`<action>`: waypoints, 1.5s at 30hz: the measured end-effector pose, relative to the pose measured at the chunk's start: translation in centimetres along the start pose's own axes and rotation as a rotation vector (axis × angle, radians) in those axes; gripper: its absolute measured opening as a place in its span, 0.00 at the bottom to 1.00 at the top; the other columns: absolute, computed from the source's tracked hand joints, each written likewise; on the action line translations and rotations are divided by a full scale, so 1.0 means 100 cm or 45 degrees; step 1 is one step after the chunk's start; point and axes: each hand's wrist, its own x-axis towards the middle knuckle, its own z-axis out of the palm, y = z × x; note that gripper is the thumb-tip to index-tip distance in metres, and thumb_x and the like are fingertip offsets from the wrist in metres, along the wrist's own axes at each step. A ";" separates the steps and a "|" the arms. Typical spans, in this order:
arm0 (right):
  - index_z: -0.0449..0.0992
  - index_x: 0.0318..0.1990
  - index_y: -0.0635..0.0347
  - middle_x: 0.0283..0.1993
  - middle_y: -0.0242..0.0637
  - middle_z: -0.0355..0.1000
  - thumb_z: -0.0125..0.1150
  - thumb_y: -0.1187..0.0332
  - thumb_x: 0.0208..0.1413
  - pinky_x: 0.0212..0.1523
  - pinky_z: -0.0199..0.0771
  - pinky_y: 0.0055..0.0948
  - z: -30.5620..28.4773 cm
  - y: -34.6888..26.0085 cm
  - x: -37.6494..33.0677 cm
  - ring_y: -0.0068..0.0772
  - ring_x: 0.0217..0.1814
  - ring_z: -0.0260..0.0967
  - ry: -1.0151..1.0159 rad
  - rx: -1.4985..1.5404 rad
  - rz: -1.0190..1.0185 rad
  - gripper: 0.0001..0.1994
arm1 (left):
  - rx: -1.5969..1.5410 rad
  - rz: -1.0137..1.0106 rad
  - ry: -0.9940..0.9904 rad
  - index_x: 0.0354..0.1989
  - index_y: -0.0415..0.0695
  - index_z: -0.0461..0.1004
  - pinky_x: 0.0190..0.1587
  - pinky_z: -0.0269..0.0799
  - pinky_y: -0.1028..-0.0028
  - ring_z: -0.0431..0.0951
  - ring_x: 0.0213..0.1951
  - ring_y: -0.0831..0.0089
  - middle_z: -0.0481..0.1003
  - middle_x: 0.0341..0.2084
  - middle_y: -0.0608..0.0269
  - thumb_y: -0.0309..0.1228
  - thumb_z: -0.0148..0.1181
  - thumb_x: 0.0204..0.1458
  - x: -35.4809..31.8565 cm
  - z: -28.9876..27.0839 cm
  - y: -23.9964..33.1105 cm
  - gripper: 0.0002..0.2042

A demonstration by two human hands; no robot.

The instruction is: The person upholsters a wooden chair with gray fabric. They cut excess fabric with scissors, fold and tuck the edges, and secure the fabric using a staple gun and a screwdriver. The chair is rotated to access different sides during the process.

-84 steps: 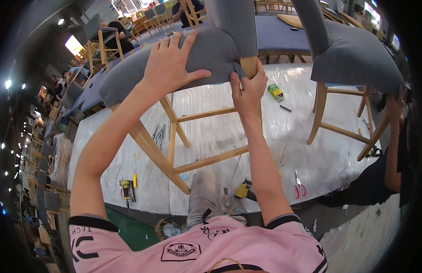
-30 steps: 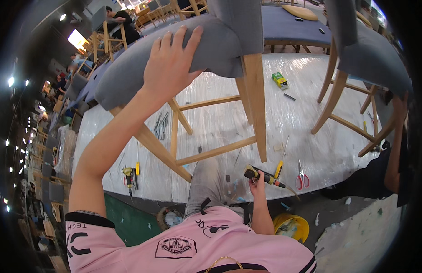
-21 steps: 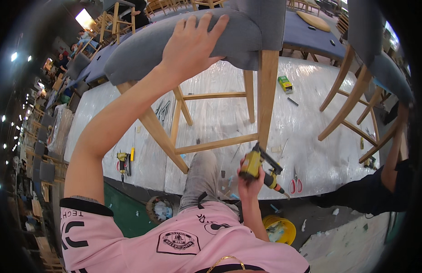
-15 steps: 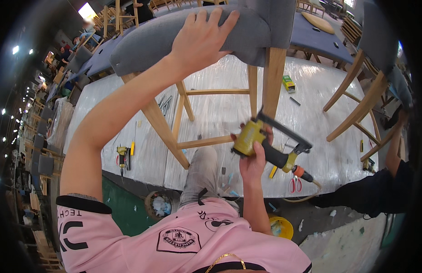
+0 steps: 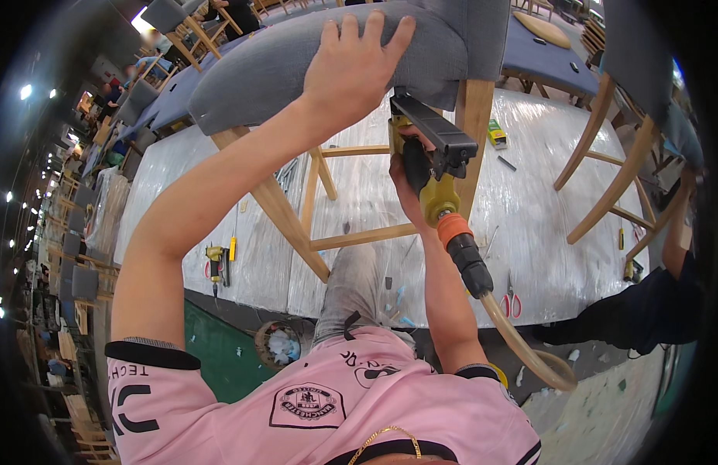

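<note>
A wooden-legged chair with a grey upholstered seat (image 5: pixel 258 81) stands in front of me, its seat at the top of the view. My left hand (image 5: pixel 351 66) lies on the seat with the fingers spread. Below the seat, my right hand (image 5: pixel 405 182) grips a yellow and black pneumatic staple gun (image 5: pixel 439 195), partly hiding it. The gun's nose points up at the seat's lower edge, close beside my left hand; whether it touches cannot be told. From its orange and black coupling (image 5: pixel 460 244), a clear air hose (image 5: pixel 522 341) curves down to the right.
The table (image 5: pixel 196 178) is wrapped in plastic film. On it lie a second staple gun (image 5: pixel 214 263), red-handled scissors (image 5: pixel 511 302) and a small green-yellow box (image 5: pixel 496 133). Another chair (image 5: pixel 618 182) and a co-worker's dark clothing (image 5: pixel 630 318) are at right. A waste bin (image 5: pixel 278 345) stands below.
My right hand has raised the staple gun and turned it, so its nose moved up to the seat's underside and the hose swung into view. My left hand stays on the seat.
</note>
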 end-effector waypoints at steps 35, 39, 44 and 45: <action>0.76 0.55 0.53 0.53 0.39 0.73 0.62 0.79 0.52 0.62 0.70 0.35 0.002 0.007 0.042 0.38 0.57 0.73 -0.034 -0.294 -0.195 0.21 | -0.458 0.091 -0.266 0.71 0.38 0.59 0.60 0.70 0.53 0.73 0.58 0.44 0.71 0.58 0.39 0.60 0.57 0.57 0.010 0.001 -0.076 0.43; 0.75 0.54 0.59 0.54 0.40 0.75 0.61 0.79 0.52 0.64 0.68 0.35 0.008 0.005 0.029 0.37 0.58 0.72 -0.025 -0.276 -0.008 0.19 | -0.324 0.145 -0.195 0.73 0.40 0.58 0.61 0.67 0.52 0.70 0.59 0.45 0.67 0.61 0.42 0.55 0.62 0.55 -0.004 -0.014 -0.057 0.43; 0.77 0.53 0.57 0.49 0.39 0.76 0.64 0.76 0.51 0.57 0.74 0.35 0.020 -0.011 0.019 0.35 0.51 0.75 -0.013 -0.455 -0.122 0.19 | -0.162 0.138 -0.094 0.74 0.40 0.57 0.60 0.67 0.51 0.70 0.58 0.46 0.67 0.61 0.42 0.53 0.62 0.56 -0.012 -0.005 -0.051 0.42; 0.77 0.53 0.57 0.49 0.39 0.76 0.64 0.76 0.51 0.56 0.74 0.35 0.021 -0.013 0.018 0.35 0.51 0.75 -0.029 -0.488 -0.128 0.19 | -0.173 0.138 -0.079 0.73 0.40 0.58 0.60 0.67 0.52 0.70 0.58 0.46 0.67 0.60 0.42 0.53 0.62 0.57 -0.012 -0.004 -0.050 0.41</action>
